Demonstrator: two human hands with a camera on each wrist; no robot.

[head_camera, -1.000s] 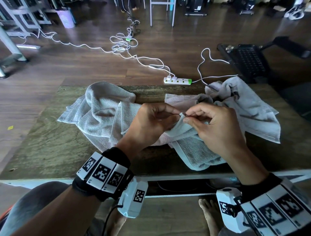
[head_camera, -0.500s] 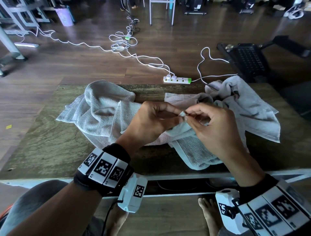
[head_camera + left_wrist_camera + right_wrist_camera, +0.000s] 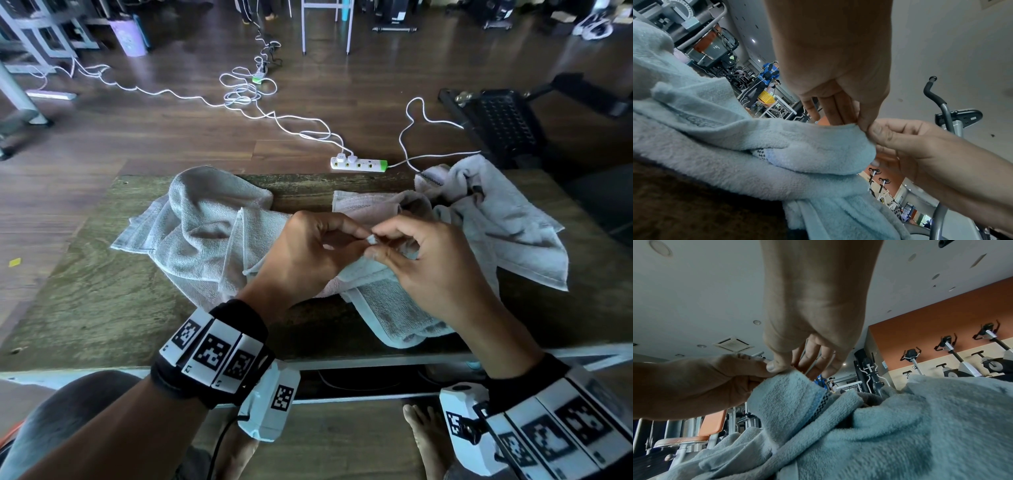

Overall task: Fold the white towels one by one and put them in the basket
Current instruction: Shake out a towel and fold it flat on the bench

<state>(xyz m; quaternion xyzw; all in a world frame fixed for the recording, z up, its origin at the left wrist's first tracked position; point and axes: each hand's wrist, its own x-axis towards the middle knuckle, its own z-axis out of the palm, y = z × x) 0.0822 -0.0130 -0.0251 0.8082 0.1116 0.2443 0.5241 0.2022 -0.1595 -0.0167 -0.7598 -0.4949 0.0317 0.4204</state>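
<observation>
Centre of head view: left hand (image 3: 305, 253) and right hand (image 3: 435, 263) meet, each pinching the same corner of the towel (image 3: 387, 305) between thumb and fingertips. Likely locating the hem to spread it for folding. Rest of towel slumps at lower centre on the table (image 3: 102, 308); basket not seen

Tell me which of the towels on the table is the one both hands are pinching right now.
The middle towel, draping over the table's near edge: left hand and right hand pinch its raised corner. The left towel and right towel lie untouched.
</observation>
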